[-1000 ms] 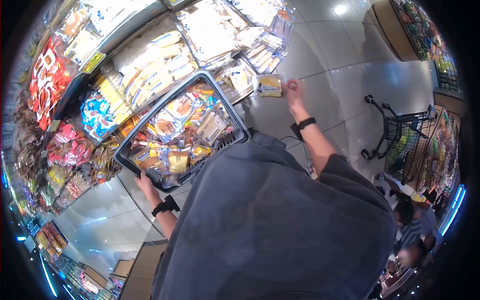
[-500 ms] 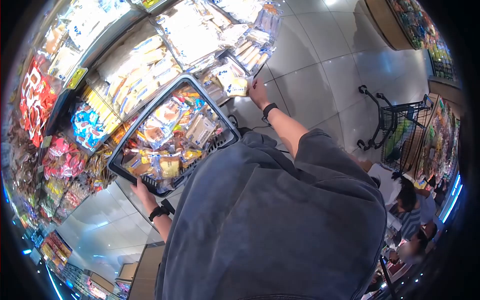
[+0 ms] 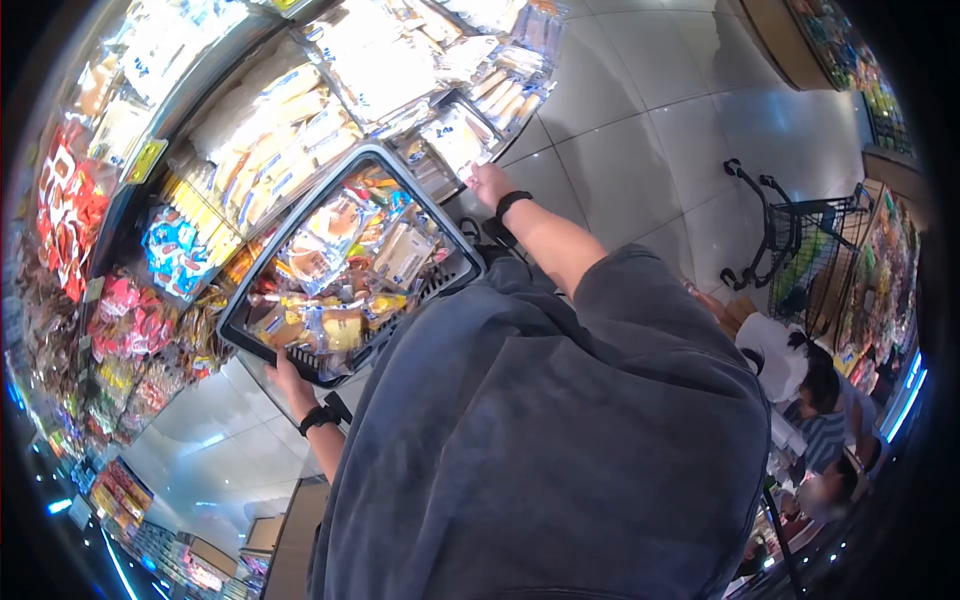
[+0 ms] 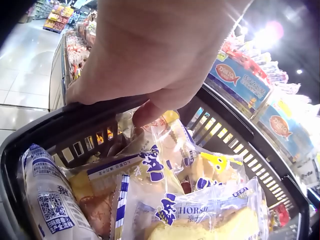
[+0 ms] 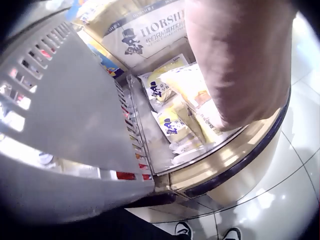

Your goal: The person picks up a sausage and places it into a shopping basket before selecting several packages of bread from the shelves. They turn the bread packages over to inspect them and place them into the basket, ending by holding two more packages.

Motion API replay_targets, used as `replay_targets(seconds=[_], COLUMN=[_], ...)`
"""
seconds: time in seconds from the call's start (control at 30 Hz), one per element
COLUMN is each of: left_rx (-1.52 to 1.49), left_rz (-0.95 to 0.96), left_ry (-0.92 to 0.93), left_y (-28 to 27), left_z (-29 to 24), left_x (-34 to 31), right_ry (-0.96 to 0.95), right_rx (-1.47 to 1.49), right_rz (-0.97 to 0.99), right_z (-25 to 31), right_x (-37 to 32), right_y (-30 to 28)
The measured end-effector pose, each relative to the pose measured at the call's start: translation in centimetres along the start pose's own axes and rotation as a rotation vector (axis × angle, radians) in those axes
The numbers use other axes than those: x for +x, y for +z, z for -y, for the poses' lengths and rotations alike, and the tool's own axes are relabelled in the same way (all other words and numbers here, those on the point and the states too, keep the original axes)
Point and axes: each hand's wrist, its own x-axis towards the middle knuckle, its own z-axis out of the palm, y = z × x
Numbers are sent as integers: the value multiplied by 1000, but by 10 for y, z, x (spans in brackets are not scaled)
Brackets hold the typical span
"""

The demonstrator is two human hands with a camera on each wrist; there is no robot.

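My left hand (image 3: 290, 385) grips the near-left rim of a black basket (image 3: 232, 322), its fingers curled over the edge in the left wrist view. Packaged breads fill the basket, among them a clear Horsh packet (image 4: 200, 215). My right hand (image 3: 488, 183) is low at the corner of a display bin beyond the basket. In the right wrist view this hand (image 5: 237, 65) pinches a pale yellow bread packet (image 5: 187, 82) over other packets (image 5: 175, 125) in the bin; its fingertips are mostly hidden.
Bread shelves (image 3: 270, 140) run along the far left side, with red bags (image 3: 72, 215) and blue bags (image 3: 175, 250). A shopping cart (image 3: 815, 250) stands on the tiled floor to the right. People (image 3: 820, 400) are at the lower right.
My right hand has moved left from over the floor and down to the bin with the bread packet. The left hand still grips the basket, which sits slightly further left in view than at first.
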Motion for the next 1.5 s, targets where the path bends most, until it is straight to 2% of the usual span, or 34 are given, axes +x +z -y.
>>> replay_targets(seconds=[0.07, 0.1, 0.13, 0.23, 0.27, 0.3, 0.33, 0.37, 0.4, 0.43, 0.47, 0.53, 0.6, 0.67, 0.7, 0.77, 0.8, 0.87, 0.9, 0.93, 0.97, 1.0, 1.07, 1.1, 1.27, 1.33, 1.37, 1.4, 1.43, 1.47, 1.5], left_rx=[1, -2, -5, -47, -65, -72, -77, -84, -96, -116, -77, -3, 19, -15, -13, -39, -36, 28, 19, 53, 87, 79, 285, 283, 301, 246, 134, -7, -108, -68, -104], left_rz=[-14, -12, -8, 22, 40, 7, 0, -6, -15, -23, -145, -35, -34, -47, -75, -55, -63, -123, -130, -137, -144, -153, -268, -264, -376, -248, -191, -14, 157, 235, 373], left_ry=[-1, -7, -9, 32, 46, 39, 35, 34, 30, 5, 30, 53, 86, 73, 86, 122, 155, 182, 178, 265, 351, 346, 509, 538, 618, 740, 757, 687, 646, 620, 608], left_y=[3, 4, 5, 0, 1, 5, 6, 8, 10, 12, 16, 10, 10, 16, 17, 16, 20, 23, 25, 26, 28, 31, 37, 37, 41, 41, 47, 51, 55, 60, 64], left_z=[-7, -10, -13, -2, -2, -7, -11, -14, -13, -9, -2, -5, 4, -12, -10, 0, -13, -8, -8, -10, -12, -16, -26, -32, -74, -89, -96, -92, -111, -110, -116], left_x=[-11, -17, -18, -8, -8, -14, -17, -20, -23, -20, -16, -15, -8, -28, -29, -23, -37, -34, -36, -40, -45, -53, -70, -79, -120, -132, -141, -136, -152, -153, -160], right_ry=[-96, 66, 67, 199, 132, -46, -310, -300, -323, -371, -426, -529, -612, -807, -796, -1137, -1145, -766, -975, -1188, -1199, -1205, -1422, -1448, -1361, -1283, -1044, -1048, -934, -820, -860], right_rx=[-347, 174, 171, 180, -277, -938, -1338, -1080, -897, -782, -685, -561, -680, -650, -656, -809, -840, -1000, -1213, -1424, -1504, -1510, -1662, -1744, -1664, -1589, -1696, -1696, -1652, -1605, -1539], right_rz=[-96, -319, -309, -540, -280, -80, 2, -153, -215, -229, -219, -161, -304, -183, -152, 131, 271, 691, 774, 852, 826, 837, 836, 854, 880, 924, 977, 981, 1022, 1059, 1079], right_z=[-22, -7, 5, 20, -23, -65, -104, -64, -41, -25, -8, 39, 43, 83, 94, 111, 109, 103, 94, 80, 64, 55, 39, 33, 53, 64, 71, 78, 85, 91, 94], right_x=[36, 22, 17, 8, 70, 131, 186, 128, 86, 53, 18, -57, -65, -132, -167, -226, -246, -264, -258, -247, -241, -233, -216, -208, -211, -211, -210, -215, -221, -226, -229], right_y=[1, 29, 41, 59, 26, -6, -36, -11, 3, 14, 24, 53, 60, 83, 99, 118, 129, 140, 146, 149, 146, 144, 146, 145, 155, 157, 160, 166, 172, 176, 180])
